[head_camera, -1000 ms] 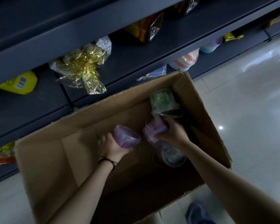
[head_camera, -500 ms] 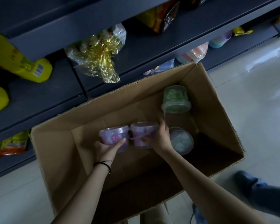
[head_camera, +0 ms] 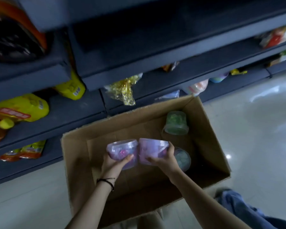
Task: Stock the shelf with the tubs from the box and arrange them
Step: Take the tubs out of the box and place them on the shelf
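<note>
Left hand (head_camera: pixel 115 164): fingers curl under left purple tub (head_camera: pixel 122 150), forearm from 6 o'clock.
Right hand (head_camera: pixel 163 160): grips right purple tub (head_camera: pixel 152 149); tubs touch, over box (head_camera: pixel 76 154).
Green tub (head_camera: pixel 176 123): box's 1 o'clock corner.
Writing: yellow packs (head_camera: pixel 23 107), 9 o'clock, unreadable.

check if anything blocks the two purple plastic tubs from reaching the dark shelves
Nothing visible does. The left hand holds the left purple plastic tub, the right hand the right purple plastic tub, both over the open cardboard box; the dark shelf above has bare space.
</note>
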A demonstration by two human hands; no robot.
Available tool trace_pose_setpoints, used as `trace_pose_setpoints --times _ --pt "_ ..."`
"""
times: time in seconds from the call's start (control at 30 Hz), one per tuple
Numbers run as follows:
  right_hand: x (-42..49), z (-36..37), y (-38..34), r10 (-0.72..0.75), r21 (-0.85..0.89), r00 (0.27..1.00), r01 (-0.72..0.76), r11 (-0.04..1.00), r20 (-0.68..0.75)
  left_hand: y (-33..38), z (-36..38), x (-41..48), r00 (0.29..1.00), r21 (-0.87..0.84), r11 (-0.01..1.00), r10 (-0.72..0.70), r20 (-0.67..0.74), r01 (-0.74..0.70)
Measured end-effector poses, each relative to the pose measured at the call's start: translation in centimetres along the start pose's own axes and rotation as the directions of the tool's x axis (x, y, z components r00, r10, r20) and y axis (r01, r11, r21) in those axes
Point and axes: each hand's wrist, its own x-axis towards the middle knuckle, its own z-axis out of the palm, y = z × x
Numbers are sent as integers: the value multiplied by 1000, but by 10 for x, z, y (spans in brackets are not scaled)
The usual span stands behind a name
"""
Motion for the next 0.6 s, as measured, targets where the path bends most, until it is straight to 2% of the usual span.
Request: trace_pose_setpoints --times 0.23,0.3,0.37,0.5,0.6 --pt "-99 -17 -115 -234 39 964 230 972 128 102 -50 -97 985 -225 960 174 12 -166" --pt "-122 -16 -146 -299 28 941 298 954 159 125 -67 -119 955 -230 927 296 -35 -296" --pt "-143 -13 -173 -365 -4 914 371 928 177 142 -87 -133 903 -163 889 415 -110 -428" --pt "-191 6 -215 -432 -68 880 452 889 198 168 -133 -164 868 -187 848 481 -120 -496" --pt "-226 26 -235 -474 -85 850 503 860 231 187 -168 -196 807 -285 757 572 -147 -588"
